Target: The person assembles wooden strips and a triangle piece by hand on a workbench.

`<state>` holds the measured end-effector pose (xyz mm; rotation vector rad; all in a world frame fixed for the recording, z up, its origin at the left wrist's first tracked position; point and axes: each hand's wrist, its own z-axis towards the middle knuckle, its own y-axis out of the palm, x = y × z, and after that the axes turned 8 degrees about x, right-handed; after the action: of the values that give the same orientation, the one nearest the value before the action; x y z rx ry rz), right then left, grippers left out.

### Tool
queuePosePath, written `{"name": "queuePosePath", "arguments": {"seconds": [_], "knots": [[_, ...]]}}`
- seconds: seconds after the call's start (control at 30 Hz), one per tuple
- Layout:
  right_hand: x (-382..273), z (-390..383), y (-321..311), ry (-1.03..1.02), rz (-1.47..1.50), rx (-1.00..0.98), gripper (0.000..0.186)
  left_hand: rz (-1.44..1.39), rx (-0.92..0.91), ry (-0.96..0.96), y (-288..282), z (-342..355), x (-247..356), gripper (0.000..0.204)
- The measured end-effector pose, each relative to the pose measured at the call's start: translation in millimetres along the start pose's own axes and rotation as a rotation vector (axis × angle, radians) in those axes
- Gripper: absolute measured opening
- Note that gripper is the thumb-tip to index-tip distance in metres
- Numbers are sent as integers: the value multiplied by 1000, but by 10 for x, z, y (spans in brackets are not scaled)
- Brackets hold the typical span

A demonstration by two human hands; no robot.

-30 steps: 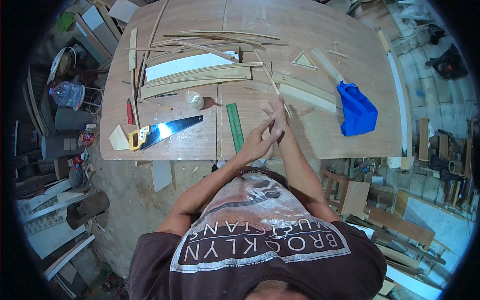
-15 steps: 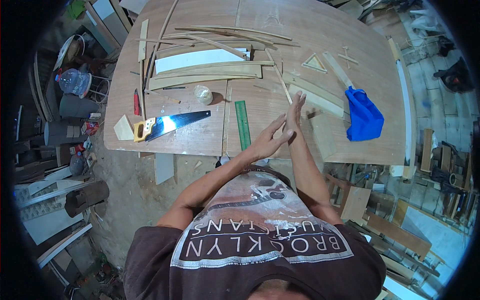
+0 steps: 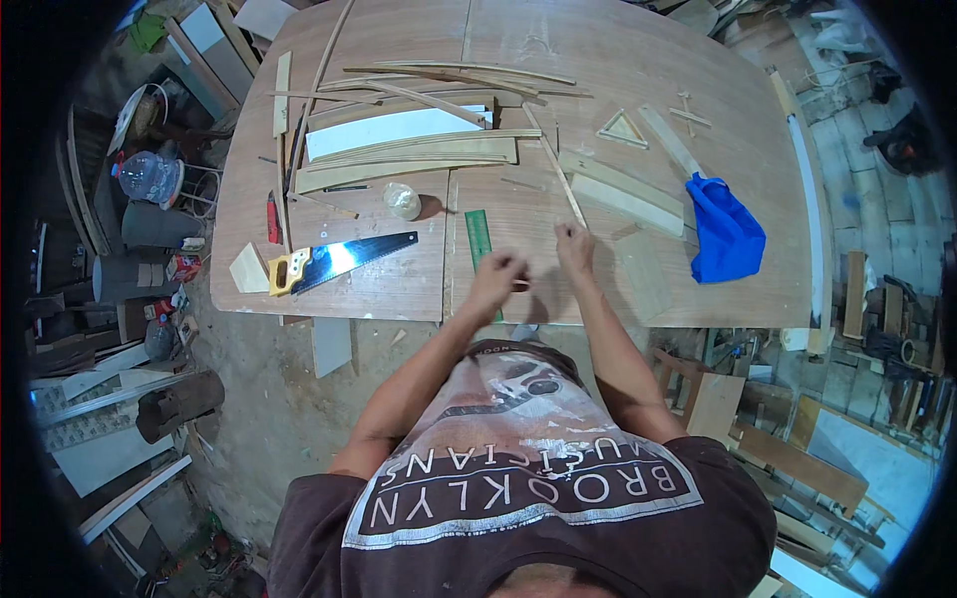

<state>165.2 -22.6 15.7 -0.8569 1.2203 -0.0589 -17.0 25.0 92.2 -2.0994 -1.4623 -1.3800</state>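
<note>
1. A thin wooden strip (image 3: 559, 174) is stretching across the table (image 3: 399, 289) to the right hand (image 3: 575, 249); likely light, springy, snappable, best held mid-length.
2. Both hands' fingers are sitting narrow; whether they're gripping, I cannot tell.
3. The left hand (image 3: 498, 280) is overlapping the green ruler (image 3: 478, 234), right of a handsaw (image 3: 344, 260).

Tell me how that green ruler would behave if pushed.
The green ruler lies flat on the table, so it would probably slide rather than roll or tip. Its slim, flat shape suggests it is light and may flex a little.
</note>
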Motion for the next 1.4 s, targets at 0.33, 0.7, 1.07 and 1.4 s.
{"name": "queuePosePath", "arguments": {"seconds": [0.33, 0.7, 1.07, 1.4], "knots": [[285, -93, -471, 232, -279, -165, 31, 204, 666, -90, -1228, -334, -296, 42], [236, 319, -324, -127, -366, -327, 22, 878, 719, 37, -682, 42, -954, 48], [909, 1026, -929, -327, -403, -83, 43, 1204, 726, 346, -248, 163, -871, 43], [1086, 1408, -1293, -477, -567, -240, 54, 1106, 874, 389, -206, 28, -642, 31]]}}
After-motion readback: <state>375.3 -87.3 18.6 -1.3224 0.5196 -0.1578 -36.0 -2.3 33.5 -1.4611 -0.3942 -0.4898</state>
